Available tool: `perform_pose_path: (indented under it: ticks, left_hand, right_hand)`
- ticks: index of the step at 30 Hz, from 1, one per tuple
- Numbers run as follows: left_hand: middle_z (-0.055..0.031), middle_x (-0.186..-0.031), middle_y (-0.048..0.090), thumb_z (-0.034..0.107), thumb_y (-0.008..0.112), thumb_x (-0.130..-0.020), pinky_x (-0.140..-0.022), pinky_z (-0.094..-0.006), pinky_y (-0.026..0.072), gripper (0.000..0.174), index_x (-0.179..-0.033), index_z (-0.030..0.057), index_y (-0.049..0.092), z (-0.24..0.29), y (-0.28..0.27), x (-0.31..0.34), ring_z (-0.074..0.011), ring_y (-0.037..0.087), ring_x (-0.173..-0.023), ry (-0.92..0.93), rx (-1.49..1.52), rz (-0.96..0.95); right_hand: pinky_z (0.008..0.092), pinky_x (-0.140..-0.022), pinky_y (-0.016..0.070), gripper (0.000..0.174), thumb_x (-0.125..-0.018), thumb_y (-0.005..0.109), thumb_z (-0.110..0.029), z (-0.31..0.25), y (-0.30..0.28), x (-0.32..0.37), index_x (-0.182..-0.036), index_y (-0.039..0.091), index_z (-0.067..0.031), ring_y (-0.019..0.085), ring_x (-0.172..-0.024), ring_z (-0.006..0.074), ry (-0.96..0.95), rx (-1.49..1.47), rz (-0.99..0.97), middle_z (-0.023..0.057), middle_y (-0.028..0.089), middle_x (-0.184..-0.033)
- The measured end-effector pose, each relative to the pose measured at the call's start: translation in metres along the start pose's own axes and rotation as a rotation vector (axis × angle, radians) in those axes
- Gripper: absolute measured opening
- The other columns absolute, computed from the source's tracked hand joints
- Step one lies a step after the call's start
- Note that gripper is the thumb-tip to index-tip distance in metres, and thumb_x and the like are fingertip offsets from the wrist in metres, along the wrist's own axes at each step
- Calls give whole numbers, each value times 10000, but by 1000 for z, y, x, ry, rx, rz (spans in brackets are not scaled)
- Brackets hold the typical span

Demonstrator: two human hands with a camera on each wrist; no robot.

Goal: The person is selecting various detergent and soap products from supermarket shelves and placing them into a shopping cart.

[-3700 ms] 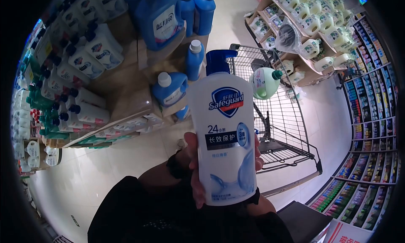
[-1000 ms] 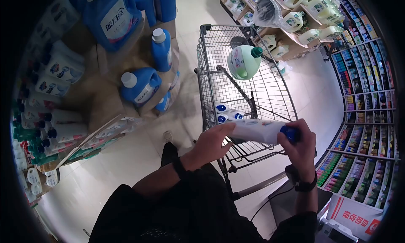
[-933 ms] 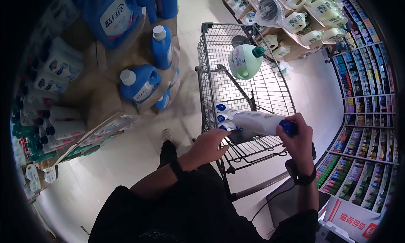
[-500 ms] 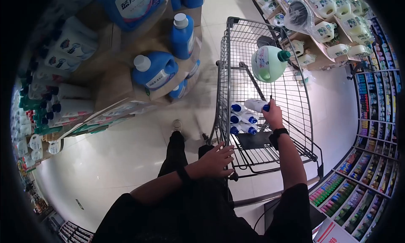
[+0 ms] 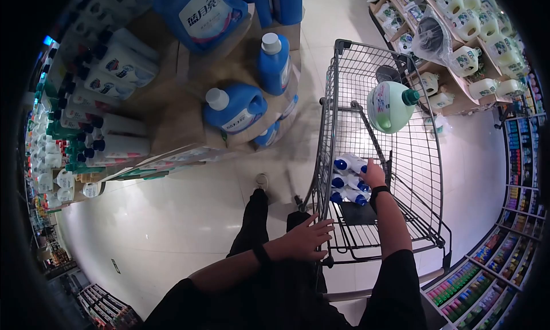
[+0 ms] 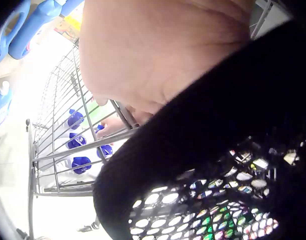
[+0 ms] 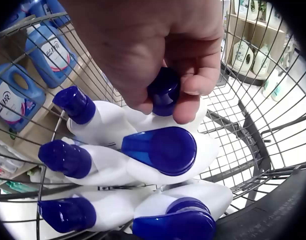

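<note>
In the head view my right hand [image 5: 373, 175] is down inside the wire shopping cart [image 5: 342, 44]. Its thumb and fingers pinch the blue pump top [image 7: 164, 92] of a white Safeguard pump bottle, seen closely in the right wrist view. That bottle lies on its side at the end of a group of similar white bottles with blue pumps [image 7: 173, 150], set in two rows. My left hand [image 5: 301, 238], fingers spread and holding nothing, is at the cart's near left edge. A pale green jug [image 5: 389, 108] with a dark green cap lies farther forward in the cart.
On the left, a display stand holds blue detergent bottles [image 5: 236, 108] and rows of white pump bottles [image 5: 117, 72]. Shelves of pale jugs [image 5: 467, 61] stand beyond the cart at right. Packed shelving [image 5: 475, 273] curves along the right side.
The Safeguard bottle, earlier upright in both hands before me, was tipped sideways and lowered by my right hand beside the other bottles. My left hand let go of it and moved back.
</note>
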State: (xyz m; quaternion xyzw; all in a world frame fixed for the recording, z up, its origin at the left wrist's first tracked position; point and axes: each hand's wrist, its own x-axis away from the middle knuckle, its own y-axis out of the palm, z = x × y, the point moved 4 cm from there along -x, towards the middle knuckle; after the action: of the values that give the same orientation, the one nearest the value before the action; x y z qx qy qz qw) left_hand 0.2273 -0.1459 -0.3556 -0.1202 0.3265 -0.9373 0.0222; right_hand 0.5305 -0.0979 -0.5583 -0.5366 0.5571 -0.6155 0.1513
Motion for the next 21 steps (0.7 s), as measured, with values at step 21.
perform_pose_path:
  ticks: [21]
  left_hand:
    - [-177, -946, 479, 252, 582, -745, -977, -476, 369, 278, -742, -13, 495, -11, -1, -21, -350, 436, -1098, 262, 58, 254]
  right_hand:
    - [407, -708, 538, 436, -725, 716, -367, 16, -146, 85, -932, 642, 9, 681, -793, 335, -36, -249, 12, 211, 689, -848]
